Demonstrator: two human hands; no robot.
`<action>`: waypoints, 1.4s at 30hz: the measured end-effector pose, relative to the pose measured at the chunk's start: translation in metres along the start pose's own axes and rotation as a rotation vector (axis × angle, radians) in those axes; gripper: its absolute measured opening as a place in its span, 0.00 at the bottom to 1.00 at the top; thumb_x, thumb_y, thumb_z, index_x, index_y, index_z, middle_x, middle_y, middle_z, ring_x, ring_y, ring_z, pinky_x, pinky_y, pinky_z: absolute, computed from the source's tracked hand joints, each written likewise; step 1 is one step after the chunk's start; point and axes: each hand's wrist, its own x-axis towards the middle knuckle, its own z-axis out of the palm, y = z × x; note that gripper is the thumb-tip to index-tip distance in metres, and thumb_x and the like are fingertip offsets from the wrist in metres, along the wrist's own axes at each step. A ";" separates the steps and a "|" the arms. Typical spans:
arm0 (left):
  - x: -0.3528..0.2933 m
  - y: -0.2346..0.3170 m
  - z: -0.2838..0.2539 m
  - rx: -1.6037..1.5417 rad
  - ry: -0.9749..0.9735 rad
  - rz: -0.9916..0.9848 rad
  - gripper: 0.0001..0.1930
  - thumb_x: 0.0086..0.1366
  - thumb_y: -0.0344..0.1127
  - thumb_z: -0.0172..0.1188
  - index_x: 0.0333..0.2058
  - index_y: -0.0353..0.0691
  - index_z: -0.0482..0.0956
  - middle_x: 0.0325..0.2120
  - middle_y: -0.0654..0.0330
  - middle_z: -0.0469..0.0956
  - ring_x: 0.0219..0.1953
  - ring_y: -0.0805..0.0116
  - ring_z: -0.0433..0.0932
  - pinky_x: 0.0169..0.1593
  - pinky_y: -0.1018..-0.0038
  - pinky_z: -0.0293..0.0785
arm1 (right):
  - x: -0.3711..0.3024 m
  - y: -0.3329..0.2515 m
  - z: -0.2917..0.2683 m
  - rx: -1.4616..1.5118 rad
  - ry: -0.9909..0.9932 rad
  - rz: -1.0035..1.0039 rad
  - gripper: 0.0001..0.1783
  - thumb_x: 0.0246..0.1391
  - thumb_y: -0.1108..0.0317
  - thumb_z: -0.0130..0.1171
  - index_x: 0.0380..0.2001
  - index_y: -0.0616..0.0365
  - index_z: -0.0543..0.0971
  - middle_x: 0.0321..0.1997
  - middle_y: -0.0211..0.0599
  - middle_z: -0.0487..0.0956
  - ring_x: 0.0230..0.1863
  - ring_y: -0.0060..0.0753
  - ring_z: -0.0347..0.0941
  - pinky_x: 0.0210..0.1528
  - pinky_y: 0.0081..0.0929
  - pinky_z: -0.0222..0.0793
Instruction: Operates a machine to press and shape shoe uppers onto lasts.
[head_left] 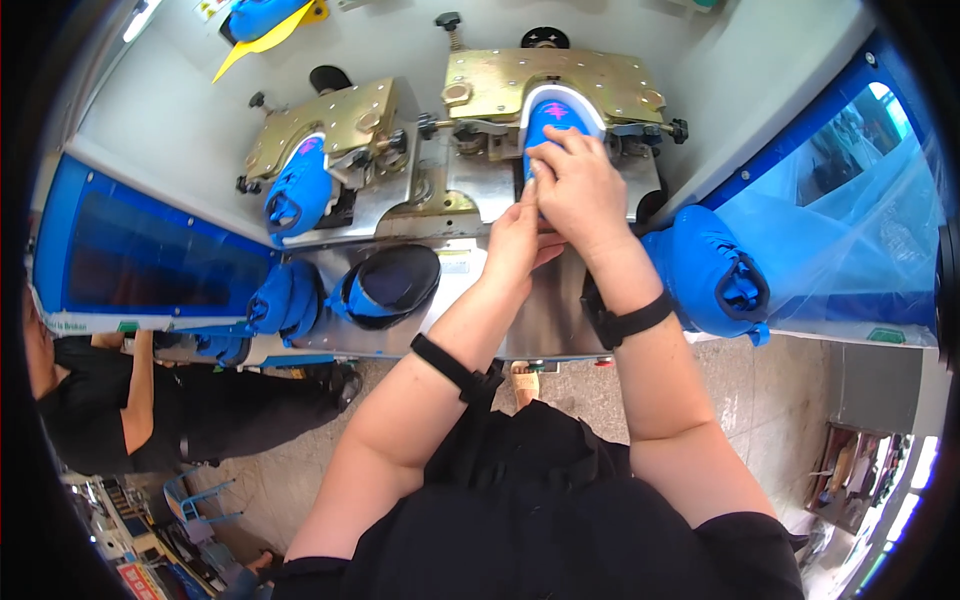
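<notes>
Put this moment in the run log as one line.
Right hand: on pink-marked blue shoe upper at gold-coloured flat metal plate; left hand: close against right hand; further left: other blue shoe upper

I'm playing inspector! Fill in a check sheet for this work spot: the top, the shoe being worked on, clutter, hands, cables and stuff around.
Surface: shiny metal ledge in front of a machine.
Job's things: blue shoe, its toe at the right-hand brass-coloured plate.
Clutter: a second shoe at the left plate; dark-topped shoe on the ledge; another shoe on the right.
Hands: right hand on the blue shoe, left hand close beside it; how firmly they hold can't be told.
Cables: nothing seen.
Surroundings: plastic sheet at right; person in black at left.
</notes>
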 end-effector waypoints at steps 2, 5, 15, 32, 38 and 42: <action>0.004 -0.004 -0.005 -0.014 -0.025 0.027 0.28 0.68 0.64 0.46 0.41 0.42 0.75 0.30 0.61 0.78 0.28 0.70 0.80 0.32 0.76 0.77 | 0.001 -0.002 0.003 -0.045 -0.043 -0.016 0.08 0.52 0.61 0.58 0.35 0.43 0.84 0.52 0.27 0.77 0.55 0.37 0.71 0.52 0.39 0.73; 0.000 -0.002 -0.013 0.008 -0.087 0.041 0.26 0.68 0.62 0.49 0.46 0.43 0.73 0.39 0.59 0.81 0.37 0.69 0.82 0.38 0.72 0.78 | 0.006 -0.003 -0.004 -0.114 -0.075 -0.065 0.11 0.57 0.60 0.54 0.39 0.43 0.83 0.54 0.28 0.77 0.56 0.39 0.71 0.54 0.37 0.72; -0.095 -0.012 -0.247 0.426 -0.167 -0.262 0.18 0.70 0.47 0.54 0.30 0.38 0.81 0.29 0.57 0.84 0.31 0.71 0.84 0.34 0.77 0.77 | -0.024 -0.113 0.023 -0.191 -0.072 -0.385 0.07 0.54 0.61 0.59 0.28 0.49 0.80 0.39 0.30 0.79 0.45 0.37 0.75 0.48 0.47 0.68; -0.103 0.026 -0.291 0.014 -0.614 -0.309 0.34 0.71 0.62 0.42 0.62 0.38 0.65 0.59 0.54 0.71 0.64 0.64 0.67 0.62 0.67 0.64 | -0.097 -0.148 0.028 1.496 -0.662 0.914 0.24 0.66 0.48 0.48 0.48 0.60 0.73 0.33 0.37 0.79 0.28 0.29 0.78 0.31 0.25 0.76; -0.072 0.072 -0.190 -0.668 -0.702 -0.081 0.22 0.73 0.40 0.49 0.63 0.41 0.62 0.58 0.57 0.71 0.58 0.60 0.73 0.62 0.58 0.69 | -0.110 -0.164 -0.030 1.374 -0.198 0.865 0.26 0.69 0.49 0.40 0.55 0.60 0.66 0.43 0.44 0.78 0.40 0.38 0.78 0.40 0.34 0.78; -0.069 0.112 -0.146 -0.494 -0.633 0.026 0.23 0.71 0.38 0.54 0.61 0.39 0.65 0.55 0.56 0.74 0.53 0.63 0.77 0.54 0.63 0.76 | -0.095 -0.149 -0.082 0.426 0.038 -0.106 0.24 0.51 0.71 0.65 0.51 0.59 0.73 0.44 0.39 0.77 0.38 0.31 0.75 0.42 0.31 0.72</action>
